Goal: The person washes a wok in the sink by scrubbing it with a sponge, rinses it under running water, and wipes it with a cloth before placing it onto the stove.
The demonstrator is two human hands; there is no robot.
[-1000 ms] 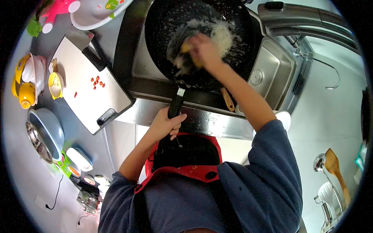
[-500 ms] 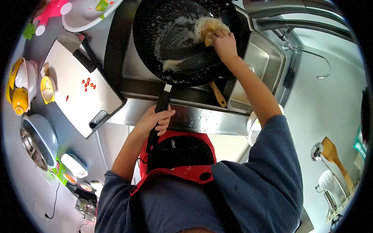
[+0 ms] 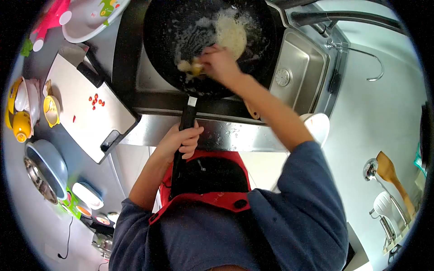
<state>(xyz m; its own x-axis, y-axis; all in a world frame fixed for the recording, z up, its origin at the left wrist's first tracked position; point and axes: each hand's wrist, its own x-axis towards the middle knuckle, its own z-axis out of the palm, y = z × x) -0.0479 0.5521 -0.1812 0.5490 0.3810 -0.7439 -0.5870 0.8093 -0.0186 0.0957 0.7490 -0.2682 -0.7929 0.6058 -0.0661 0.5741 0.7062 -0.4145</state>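
A large black wok (image 3: 253, 58) rests over the sink, its inside streaked with white suds. My left hand (image 3: 181, 141) is wrapped round the wok's black handle (image 3: 188, 118). Inside the wok, my right hand (image 3: 219, 65) is closed on a yellow sponge (image 3: 197, 67), pressed to the side nearer the handle; hand and sponge are slightly blurred. A patch of pale foam (image 3: 231, 36) lies in the wok beyond the right hand. Below the wok's rim, a wooden handle (image 3: 252, 109) sticks out, its other end hidden.
To the left, a white cutting board (image 3: 90, 115) bears chopped red chili (image 3: 95, 101), a cleaver (image 3: 81, 61) and a yellow cup (image 3: 52, 110). A faucet (image 3: 343, 19) reaches over the steel basin (image 3: 298, 67) at right. A white bowl (image 3: 318, 128) stands near my right forearm.
My right hand has moved the sponge from the wok's far right side toward the handle side, leaving foam behind. My left hand keeps its hold on the handle. The view has shifted slightly.
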